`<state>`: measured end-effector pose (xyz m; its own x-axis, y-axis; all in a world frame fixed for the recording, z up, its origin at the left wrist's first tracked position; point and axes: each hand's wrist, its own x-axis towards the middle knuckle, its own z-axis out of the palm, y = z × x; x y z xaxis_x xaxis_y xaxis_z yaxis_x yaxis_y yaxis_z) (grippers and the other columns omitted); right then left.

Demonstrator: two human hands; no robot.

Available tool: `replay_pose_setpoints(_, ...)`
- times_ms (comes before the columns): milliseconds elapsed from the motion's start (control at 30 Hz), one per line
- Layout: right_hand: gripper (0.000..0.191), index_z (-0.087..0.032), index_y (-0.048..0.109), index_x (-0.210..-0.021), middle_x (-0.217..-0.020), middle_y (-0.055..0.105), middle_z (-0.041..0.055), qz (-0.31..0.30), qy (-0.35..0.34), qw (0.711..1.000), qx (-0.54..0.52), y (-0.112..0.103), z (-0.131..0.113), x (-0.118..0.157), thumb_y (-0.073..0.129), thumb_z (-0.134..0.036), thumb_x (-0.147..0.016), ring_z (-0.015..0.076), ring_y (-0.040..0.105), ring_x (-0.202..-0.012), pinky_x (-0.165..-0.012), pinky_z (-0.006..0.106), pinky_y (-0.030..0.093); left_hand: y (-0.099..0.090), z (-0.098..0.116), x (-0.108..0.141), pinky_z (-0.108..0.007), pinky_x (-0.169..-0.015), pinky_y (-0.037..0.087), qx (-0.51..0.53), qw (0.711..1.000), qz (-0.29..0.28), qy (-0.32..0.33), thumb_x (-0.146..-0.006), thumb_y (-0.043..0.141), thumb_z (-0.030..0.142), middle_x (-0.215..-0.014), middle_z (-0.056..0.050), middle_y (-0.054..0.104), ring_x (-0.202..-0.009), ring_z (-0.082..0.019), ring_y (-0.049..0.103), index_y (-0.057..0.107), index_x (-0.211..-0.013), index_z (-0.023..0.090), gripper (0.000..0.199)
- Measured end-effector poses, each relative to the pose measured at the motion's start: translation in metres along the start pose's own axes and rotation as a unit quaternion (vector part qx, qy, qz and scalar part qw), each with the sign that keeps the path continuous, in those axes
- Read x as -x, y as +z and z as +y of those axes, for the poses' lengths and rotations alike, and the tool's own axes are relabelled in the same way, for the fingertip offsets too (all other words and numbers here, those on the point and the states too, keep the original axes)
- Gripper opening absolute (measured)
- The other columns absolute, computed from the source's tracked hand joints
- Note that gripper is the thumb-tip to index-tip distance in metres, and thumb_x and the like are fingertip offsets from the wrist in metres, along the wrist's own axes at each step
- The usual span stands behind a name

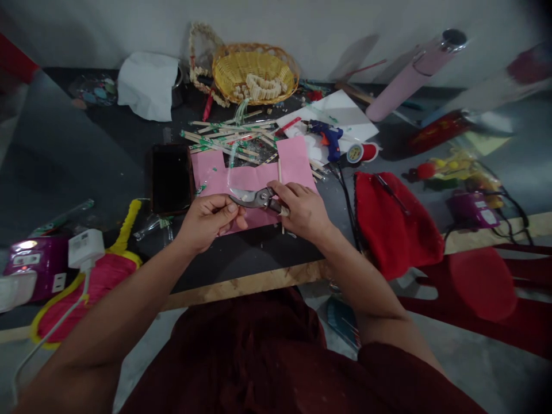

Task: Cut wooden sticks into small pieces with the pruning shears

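Note:
My right hand [299,208] is closed around the dark handles of a pair of pruning shears [259,198], whose metal jaws point left. At the tip of the jaws, my left hand [215,218] is pinched; what lies between its fingers is too small to make out. A clear strip curves up from the jaws. Beneath both hands lies pink paper [263,172], with a thin pale stick [279,170] upright in the view near my right hand. Just beyond the paper is a pile of wooden sticks [228,138] in green-marked wrappers.
A phone [171,178] lies left of the paper. A yellow basket [222,72] stands at the back. To the right are a blue glue gun [330,138], red thread [368,152], red cloth [394,224] and a pink bottle [409,80].

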<state>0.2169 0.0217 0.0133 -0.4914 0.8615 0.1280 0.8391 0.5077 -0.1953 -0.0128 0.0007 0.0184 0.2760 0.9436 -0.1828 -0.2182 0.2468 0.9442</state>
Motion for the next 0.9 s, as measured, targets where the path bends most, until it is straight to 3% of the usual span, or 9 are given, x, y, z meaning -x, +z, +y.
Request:
replay_pose_setpoints(167, 0.050, -0.021, 0.043, -0.138, -0.113, 0.061, 0.0114, 0.002, -0.011, 1.000, 0.006, -0.001, 0.004, -0.004, 0.047, -0.024, -0.089, 0.0258, 0.056, -0.102, -0.085, 0.036, 0.043, 0.001, 0.002, 0.001, -0.015, -0.035, 0.024, 0.015, 1.000, -0.018, -0.011, -0.075, 0.074, 0.036, -0.058, -0.006, 0.068, -0.035, -0.001, 0.035, 0.067, -0.072, 0.011, 0.026)
replay_pose_setpoints(333, 0.065, -0.020, 0.033, -0.145, -0.124, 0.055, 0.0137, 0.020, -0.067, 0.997, -0.035, -0.002, 0.017, -0.008, 0.054, -0.024, -0.084, 0.0282, 0.050, -0.114, -0.094, 0.042, 0.042, -0.001, 0.003, 0.000, -0.015, -0.036, 0.023, 0.035, 0.993, -0.098, -0.048, -0.074, 0.075, 0.039, -0.055, -0.005, 0.067, -0.035, -0.002, 0.037, 0.066, -0.073, 0.012, 0.028)
replay_pose_setpoints(533, 0.065, -0.021, 0.031, -0.146, -0.128, 0.053, 0.0131, 0.031, -0.099, 0.994, -0.040, -0.008, 0.024, -0.005, 0.052, -0.021, -0.084, 0.0272, 0.049, -0.117, -0.096, 0.042, 0.042, -0.004, 0.002, 0.002, -0.016, -0.033, 0.018, 0.051, 0.979, -0.169, -0.100, -0.069, 0.078, 0.044, -0.047, -0.004, 0.062, -0.031, -0.004, 0.036, 0.065, -0.069, 0.011, 0.035)
replay_pose_setpoints(700, 0.067, -0.022, 0.035, -0.144, -0.126, 0.054, 0.0117, 0.049, -0.077, 0.994, -0.058, -0.007, 0.025, -0.005, 0.054, -0.017, -0.081, 0.0263, 0.052, -0.115, -0.093, 0.041, 0.044, -0.006, 0.000, -0.001, -0.017, -0.035, 0.022, 0.064, 0.985, -0.136, -0.089, -0.067, 0.079, 0.044, -0.043, -0.002, 0.058, -0.032, -0.005, 0.039, 0.065, -0.069, 0.012, 0.035)
replay_pose_setpoints(800, 0.068, -0.024, 0.037, -0.143, -0.127, 0.054, 0.0096, 0.021, -0.069, 0.993, -0.097, -0.006, 0.028, -0.006, 0.055, -0.016, -0.078, 0.0240, 0.053, -0.114, -0.093, 0.038, 0.047, -0.010, 0.002, -0.002, -0.018, -0.035, 0.019, 0.098, 0.985, -0.128, -0.059, -0.070, 0.077, 0.041, -0.038, 0.001, 0.051, -0.030, -0.004, 0.032, 0.062, -0.066, 0.014, 0.031)
replay_pose_setpoints(900, 0.061, -0.025, 0.039, -0.142, -0.126, 0.056, 0.0091, 0.035, 0.007, 0.994, -0.103, -0.004, 0.036, -0.008, 0.053, -0.021, -0.083, 0.0247, 0.053, -0.115, -0.094, 0.039, 0.048, -0.011, 0.007, -0.002, -0.018, -0.034, 0.013, 0.101, 0.989, -0.100, -0.032, -0.073, 0.075, 0.040, -0.040, 0.001, 0.051, -0.031, -0.003, 0.028, 0.060, -0.065, 0.015, 0.030)
